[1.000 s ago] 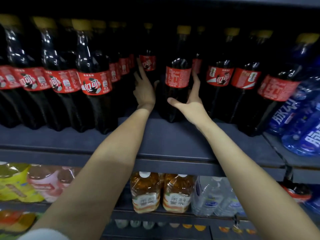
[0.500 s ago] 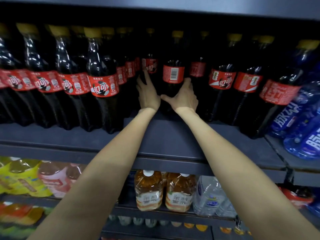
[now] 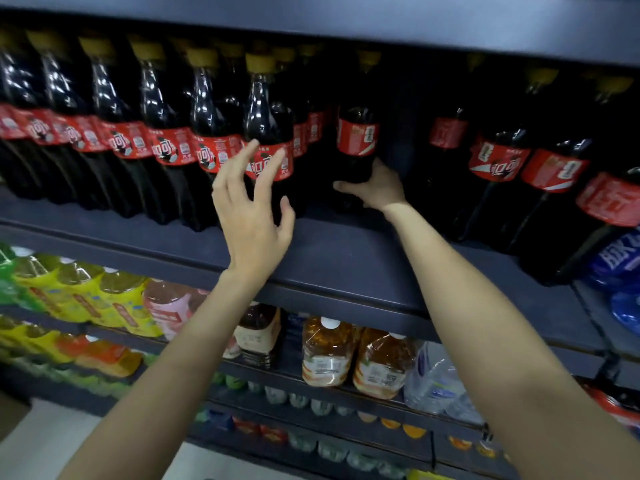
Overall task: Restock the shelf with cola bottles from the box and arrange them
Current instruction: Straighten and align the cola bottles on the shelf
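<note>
Large dark cola bottles with red labels and yellow caps stand in rows on the dark shelf [image 3: 339,258]. One cola bottle [image 3: 356,140] stands set back in the gap at the middle. My right hand [image 3: 375,188] reaches deep into the gap and grips this bottle's lower body. My left hand [image 3: 251,209] hovers in front of the shelf edge with its fingers spread, empty, just before the front cola bottle [image 3: 268,133] of the left row. The box is out of view.
More cola bottles [image 3: 498,161] fill the right side, with blue bottles [image 3: 620,258] past them. The lower shelf holds yellow drinks [image 3: 83,299], amber tea bottles [image 3: 325,351] and water [image 3: 433,379]. An upper shelf board [image 3: 346,19] hangs overhead.
My left hand has pulled out of the gap and back toward the shelf edge, opening. My right hand stayed deep in the gap on the bottle. The view has shifted right and down.
</note>
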Tool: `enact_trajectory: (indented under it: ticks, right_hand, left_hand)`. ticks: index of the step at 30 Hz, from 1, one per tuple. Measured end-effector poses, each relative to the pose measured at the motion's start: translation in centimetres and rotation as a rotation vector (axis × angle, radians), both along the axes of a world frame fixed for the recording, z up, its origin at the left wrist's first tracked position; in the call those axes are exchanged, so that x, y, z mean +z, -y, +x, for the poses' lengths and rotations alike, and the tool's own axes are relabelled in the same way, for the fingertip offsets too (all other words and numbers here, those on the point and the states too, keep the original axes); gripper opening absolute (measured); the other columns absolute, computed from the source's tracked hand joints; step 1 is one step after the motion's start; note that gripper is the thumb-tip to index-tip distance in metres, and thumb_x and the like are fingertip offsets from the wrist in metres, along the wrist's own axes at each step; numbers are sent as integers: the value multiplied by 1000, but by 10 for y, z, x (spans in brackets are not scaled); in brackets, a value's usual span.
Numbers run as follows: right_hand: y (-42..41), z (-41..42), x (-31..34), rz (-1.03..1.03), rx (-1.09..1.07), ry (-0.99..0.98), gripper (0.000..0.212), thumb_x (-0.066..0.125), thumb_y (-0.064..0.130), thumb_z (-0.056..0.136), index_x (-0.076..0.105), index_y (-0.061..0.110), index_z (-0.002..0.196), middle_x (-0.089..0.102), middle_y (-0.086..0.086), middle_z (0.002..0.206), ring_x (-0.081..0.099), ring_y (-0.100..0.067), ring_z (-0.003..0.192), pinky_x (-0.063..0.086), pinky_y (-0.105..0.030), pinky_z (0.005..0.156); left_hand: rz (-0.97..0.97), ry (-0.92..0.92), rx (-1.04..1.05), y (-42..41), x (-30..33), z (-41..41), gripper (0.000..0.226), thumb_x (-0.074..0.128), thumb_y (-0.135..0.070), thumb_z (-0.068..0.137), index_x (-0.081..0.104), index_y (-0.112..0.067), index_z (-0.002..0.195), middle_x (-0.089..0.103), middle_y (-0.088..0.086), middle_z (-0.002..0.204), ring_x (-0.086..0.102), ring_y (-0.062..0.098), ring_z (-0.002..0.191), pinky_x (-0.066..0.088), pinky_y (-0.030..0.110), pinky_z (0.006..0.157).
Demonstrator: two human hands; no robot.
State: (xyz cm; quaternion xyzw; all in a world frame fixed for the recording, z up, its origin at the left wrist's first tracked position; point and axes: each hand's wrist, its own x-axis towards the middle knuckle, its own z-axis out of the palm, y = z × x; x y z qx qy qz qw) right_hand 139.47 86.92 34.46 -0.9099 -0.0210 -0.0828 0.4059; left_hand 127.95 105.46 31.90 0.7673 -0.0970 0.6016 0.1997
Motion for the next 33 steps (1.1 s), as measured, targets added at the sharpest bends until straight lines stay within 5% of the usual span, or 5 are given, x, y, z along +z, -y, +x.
enact_trajectory:
  ticks: [7, 11, 21, 28, 33]
  right_hand:
    - [-48, 2, -6, 86, -285, 39, 110, 75, 59, 67, 18, 7, 146, 33, -15, 147, 47, -33, 124, 46, -39, 89]
    - [-46, 8, -15, 246, -191, 91, 98, 78, 54, 65, 25, 19, 139, 38, -13, 140, 53, -32, 114, 53, -42, 86]
    - [-47, 4, -27, 269, -169, 207, 76, 71, 29, 81, 29, 18, 143, 51, -11, 136, 54, -29, 118, 53, -46, 88]
    - [-36, -20, -17, 345, -79, 138, 80, 70, 26, 83, 23, 17, 147, 38, -14, 145, 41, -25, 130, 45, -44, 102]
    - [22, -92, -2, 260, -177, 400, 40, 60, 16, 88, 52, 15, 127, 62, -2, 117, 59, -11, 100, 49, -30, 90]
  left_hand:
    - [-127, -172, -76, -2, -6, 6, 64, 62, -11, 86, 31, -13, 142, 31, 24, 145, 28, 28, 130, 17, 5, 106]
    - [-99, -173, -85, -5, -6, 5, 62, 62, -12, 87, 33, -11, 142, 31, 24, 144, 28, 27, 130, 16, 2, 104]
    - [-75, -195, -109, -8, -7, 6, 61, 61, -14, 90, 31, -15, 142, 30, 23, 145, 30, 26, 130, 21, 7, 106]
    - [-64, -39, -168, 11, -5, -10, 48, 63, -8, 87, 44, -12, 131, 37, 13, 137, 38, 28, 125, 41, 43, 100]
    - [-20, -134, -515, 69, 11, -6, 26, 57, -4, 87, 60, -5, 113, 64, 8, 108, 56, 23, 102, 46, 34, 89]
